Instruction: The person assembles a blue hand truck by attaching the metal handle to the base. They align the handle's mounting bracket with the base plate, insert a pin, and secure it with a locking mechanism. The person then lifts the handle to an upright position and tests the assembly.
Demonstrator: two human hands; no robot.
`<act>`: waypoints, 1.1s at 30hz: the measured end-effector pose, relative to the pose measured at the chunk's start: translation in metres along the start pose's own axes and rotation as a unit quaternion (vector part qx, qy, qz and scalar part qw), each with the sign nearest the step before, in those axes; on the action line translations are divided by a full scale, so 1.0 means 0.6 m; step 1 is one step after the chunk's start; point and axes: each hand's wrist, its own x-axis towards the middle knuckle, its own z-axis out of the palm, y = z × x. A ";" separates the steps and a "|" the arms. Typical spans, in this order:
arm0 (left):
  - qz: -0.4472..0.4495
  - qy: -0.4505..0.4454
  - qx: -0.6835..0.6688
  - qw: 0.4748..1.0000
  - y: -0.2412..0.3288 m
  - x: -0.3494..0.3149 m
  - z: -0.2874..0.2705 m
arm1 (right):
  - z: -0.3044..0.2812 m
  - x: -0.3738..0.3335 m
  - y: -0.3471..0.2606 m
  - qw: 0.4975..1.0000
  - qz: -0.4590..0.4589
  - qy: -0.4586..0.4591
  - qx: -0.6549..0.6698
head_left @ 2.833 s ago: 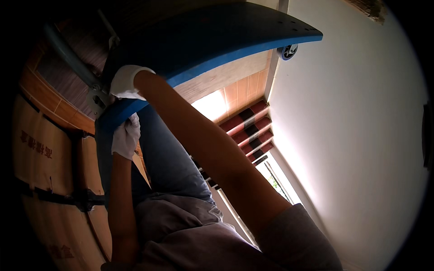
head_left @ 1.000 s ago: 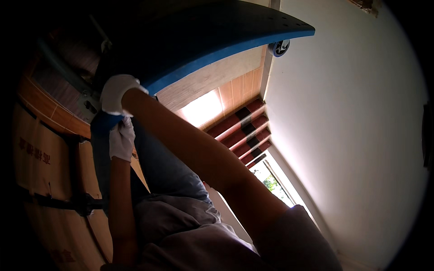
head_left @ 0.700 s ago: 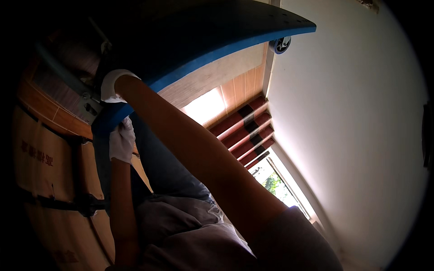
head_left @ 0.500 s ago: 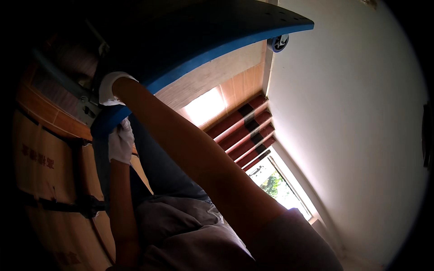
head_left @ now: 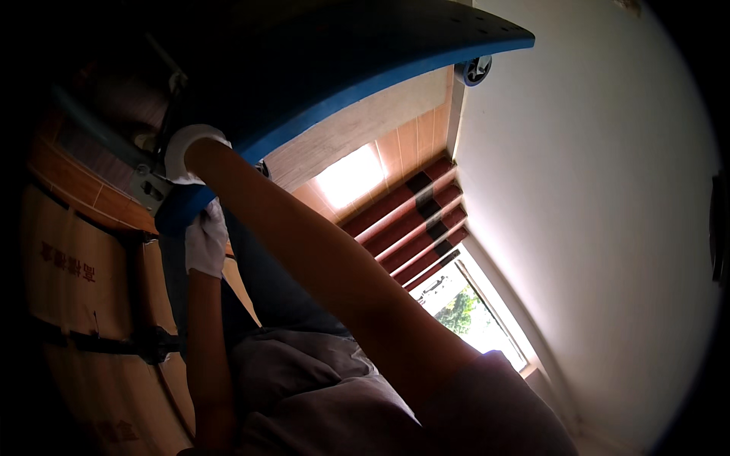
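A platform trolley (head_left: 365, 80) with a dark deck and a blue rim stands tilted across the upper part of the view. My left hand (head_left: 206, 242), in a white glove, is closed round the trolley's blue near corner. Just above it, my right hand (head_left: 194, 154), also white-gloved, rests at the deck edge beside a metal hinge bracket (head_left: 148, 186). Its fingers are hidden behind the wrist and in shadow. A grey tubular handle (head_left: 99, 125) runs from the bracket into the dark upper left. One caster wheel (head_left: 477, 70) shows under the far end.
Cardboard boxes (head_left: 68, 266) with dark straps stand at the left. A white wall (head_left: 593, 190) fills the right side. Dark red rolled or stepped pieces (head_left: 414, 209) lie near a bright window (head_left: 471, 304). Orange floor tiles (head_left: 414, 140) show beyond the trolley.
The trolley's far end has shifted slightly right and up in the picture. My right hand has edged slightly down with it; both hands stay at the same corner.
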 end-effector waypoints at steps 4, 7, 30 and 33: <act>0.067 0.095 0.299 0.947 -0.016 -0.006 0.039 | 0.013 0.030 0.003 1.000 -0.006 -0.009 -0.004; 0.133 0.138 0.692 0.696 -0.035 -0.014 0.078 | 0.003 0.020 -0.001 1.000 0.000 -0.017 0.001; 0.156 0.239 0.845 0.453 -0.012 -0.034 0.153 | -0.013 -0.038 -0.037 0.997 0.059 0.048 0.034; 0.178 0.204 0.858 0.437 -0.006 -0.032 0.138 | 0.064 0.040 -0.020 0.978 0.033 0.197 0.066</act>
